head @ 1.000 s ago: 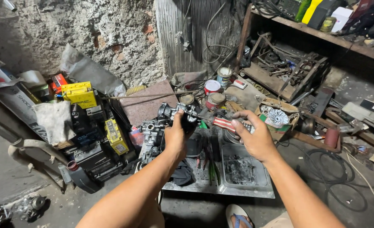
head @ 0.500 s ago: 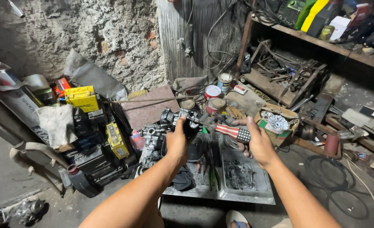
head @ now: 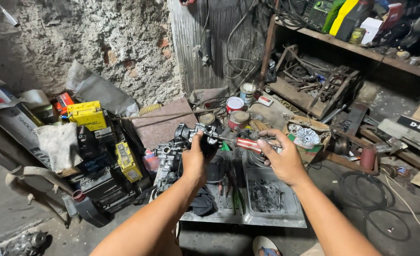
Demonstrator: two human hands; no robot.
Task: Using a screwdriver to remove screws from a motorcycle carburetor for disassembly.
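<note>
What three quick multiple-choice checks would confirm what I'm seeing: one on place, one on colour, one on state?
1. Where is the metal tray?
A. On the shelf
B. On the floor below the hands
C. Leaning on the wall

2. What colour is the screwdriver handle?
A. Red with pale stripes
B. Plain blue
C. Black

3. What is the left hand doing?
A. Hanging free
B. Gripping the carburetor
C. Resting flat on the tray

Answers: 1 B, the tray lies on the ground beneath both forearms. 2 A, the handle in the right hand is red with pale stripes. 3 B, its fingers wrap the carburetor while the screwdriver tip meets it.
</note>
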